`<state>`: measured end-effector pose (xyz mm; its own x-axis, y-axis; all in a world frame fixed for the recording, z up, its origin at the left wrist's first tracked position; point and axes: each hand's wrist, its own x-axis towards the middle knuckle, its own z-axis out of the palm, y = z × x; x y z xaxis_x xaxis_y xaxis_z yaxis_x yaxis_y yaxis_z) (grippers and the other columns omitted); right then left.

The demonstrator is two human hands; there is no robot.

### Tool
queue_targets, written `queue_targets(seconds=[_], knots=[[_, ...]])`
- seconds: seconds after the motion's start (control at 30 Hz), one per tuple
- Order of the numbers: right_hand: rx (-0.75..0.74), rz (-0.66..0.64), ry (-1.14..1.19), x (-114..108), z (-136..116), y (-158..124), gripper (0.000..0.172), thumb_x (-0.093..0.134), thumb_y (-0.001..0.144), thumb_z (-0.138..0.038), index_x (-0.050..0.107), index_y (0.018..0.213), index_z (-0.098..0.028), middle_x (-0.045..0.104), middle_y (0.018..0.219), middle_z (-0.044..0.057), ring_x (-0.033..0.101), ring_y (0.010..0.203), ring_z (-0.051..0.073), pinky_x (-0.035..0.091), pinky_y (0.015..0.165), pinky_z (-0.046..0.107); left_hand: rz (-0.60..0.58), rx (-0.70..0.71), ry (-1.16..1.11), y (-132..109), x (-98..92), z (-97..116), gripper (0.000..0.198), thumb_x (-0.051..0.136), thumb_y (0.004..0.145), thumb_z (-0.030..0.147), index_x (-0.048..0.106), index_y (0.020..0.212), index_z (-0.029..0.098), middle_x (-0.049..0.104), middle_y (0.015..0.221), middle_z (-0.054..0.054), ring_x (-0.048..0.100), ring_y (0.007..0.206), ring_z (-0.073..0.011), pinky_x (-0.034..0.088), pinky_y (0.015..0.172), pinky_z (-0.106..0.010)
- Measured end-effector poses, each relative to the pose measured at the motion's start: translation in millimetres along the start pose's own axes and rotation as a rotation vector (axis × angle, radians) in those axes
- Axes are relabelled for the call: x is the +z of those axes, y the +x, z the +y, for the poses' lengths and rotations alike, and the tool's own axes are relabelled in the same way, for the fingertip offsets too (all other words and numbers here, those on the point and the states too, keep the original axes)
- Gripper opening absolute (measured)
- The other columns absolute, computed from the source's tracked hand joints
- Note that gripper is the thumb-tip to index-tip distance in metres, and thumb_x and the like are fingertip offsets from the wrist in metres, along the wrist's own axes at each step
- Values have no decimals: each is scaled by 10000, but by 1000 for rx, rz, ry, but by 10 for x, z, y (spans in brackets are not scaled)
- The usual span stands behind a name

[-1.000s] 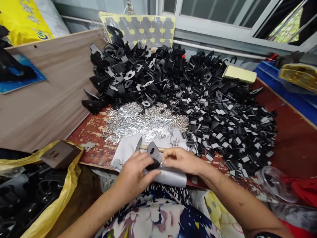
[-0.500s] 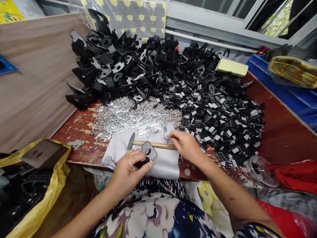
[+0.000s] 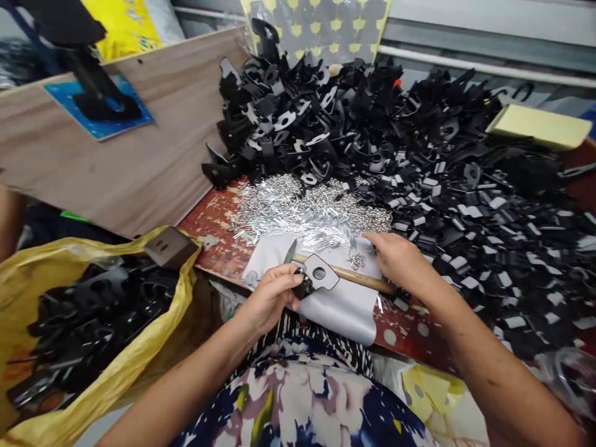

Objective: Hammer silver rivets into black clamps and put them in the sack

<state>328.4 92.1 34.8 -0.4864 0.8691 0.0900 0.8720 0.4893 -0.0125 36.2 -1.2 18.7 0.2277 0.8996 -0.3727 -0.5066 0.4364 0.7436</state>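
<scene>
My left hand is closed around a black plastic bracket whose flat grey plate with a round hole points right. Behind the plate lies a hammer, its wooden handle running toward my right hand. The right fingers are curled together beside a little cluster of small metal pieces; whatever is between the fingertips is hidden. Under the hammer a grey sheet covers the table's front edge. Just beyond it spreads a heap of silvery pins.
Black plastic parts are piled high at the back, and smaller black clips cover the right side. A wooden board stands at left. Below it a yellow sack holds more black parts. A yellow box sits back right.
The view has swung left, bringing more of the sack into sight. My left hand has turned the bracket, so its plate points right. My right hand stays near the hammer handle's end.
</scene>
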Motion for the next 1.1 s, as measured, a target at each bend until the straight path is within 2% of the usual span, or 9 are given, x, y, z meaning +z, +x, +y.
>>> queue_targets(seconds=[0.1, 0.2, 0.3, 0.37, 0.5, 0.7, 0.9, 0.97, 1.1], knots=[[91, 217, 222, -94, -28, 1, 235, 558, 900, -109, 726, 1040, -193, 733, 955, 58, 675, 840, 208, 481, 763, 308, -16, 37, -82, 3, -13, 50, 265, 824, 662, 346, 723, 758, 121, 626, 737, -39, 473, 564, -110, 446, 417, -210], [159, 374, 630, -218, -365, -55, 75, 657, 913, -216, 731, 927, -213, 746, 873, 14, 691, 779, 181, 515, 751, 305, 6, 79, -147, 8, 25, 91, 336, 792, 711, 442, 748, 791, 118, 662, 776, -63, 521, 604, -138, 447, 407, -221], [66, 387, 973, -295, -844, -103, 74, 681, 933, -243, 753, 949, -238, 770, 903, 5, 709, 837, 180, 540, 790, 329, 27, 83, -174, 28, 77, 88, 343, 801, 734, 466, 733, 752, 130, 659, 741, -49, 518, 587, -132, 396, 375, -203], [-40, 418, 1048, -286, -1106, -98, 104, 668, 946, -215, 763, 966, -251, 779, 941, 10, 704, 909, 190, 535, 863, 373, 34, 86, -175, 44, 100, 60, 321, 839, 724, 435, 721, 739, 137, 642, 704, -27, 502, 568, -116, 356, 366, -184], [-112, 482, 1073, -150, -1353, -34, 152, 654, 964, -198, 775, 1005, -280, 765, 985, 15, 663, 982, 205, 501, 915, 430, 45, 84, -204, 57, 100, -19, 310, 882, 721, 399, 738, 802, 136, 646, 734, -21, 518, 584, -111, 414, 387, -181], [-92, 480, 1027, 19, -1398, -22, 187, 643, 981, -218, 788, 1043, -317, 742, 1047, 16, 614, 1047, 221, 418, 1040, 510, 13, 94, -263, 23, 96, -71, 312, 894, 735, 384, 768, 855, 125, 635, 782, -24, 547, 612, -111, 489, 393, -186], [-96, 463, 1057, 27, -1403, -50, 171, 647, 975, -231, 791, 1028, -308, 735, 1029, 22, 618, 1033, 222, 471, 972, 473, 37, 89, -296, -15, 139, -111, 317, 897, 737, 387, 773, 899, 143, 643, 804, -18, 562, 621, -108, 502, 403, -185], [-81, 494, 963, 14, -1417, -64, 155, 649, 974, -237, 787, 1002, -302, 745, 1023, 10, 625, 1021, 219, 429, 1046, 514, 41, 86, -299, -17, 142, -130, 318, 895, 737, 391, 764, 888, 145, 642, 787, -13, 556, 609, -104, 506, 410, -187], [-88, 566, 608, -38, -1488, -109, 133, 643, 971, -227, 761, 940, -281, 774, 938, -41, 651, 956, 201, 224, 1208, 589, 79, 114, -281, 2, 143, -164, 315, 884, 743, 398, 729, 844, 143, 631, 758, -7, 550, 591, -101, 511, 428, -192]])
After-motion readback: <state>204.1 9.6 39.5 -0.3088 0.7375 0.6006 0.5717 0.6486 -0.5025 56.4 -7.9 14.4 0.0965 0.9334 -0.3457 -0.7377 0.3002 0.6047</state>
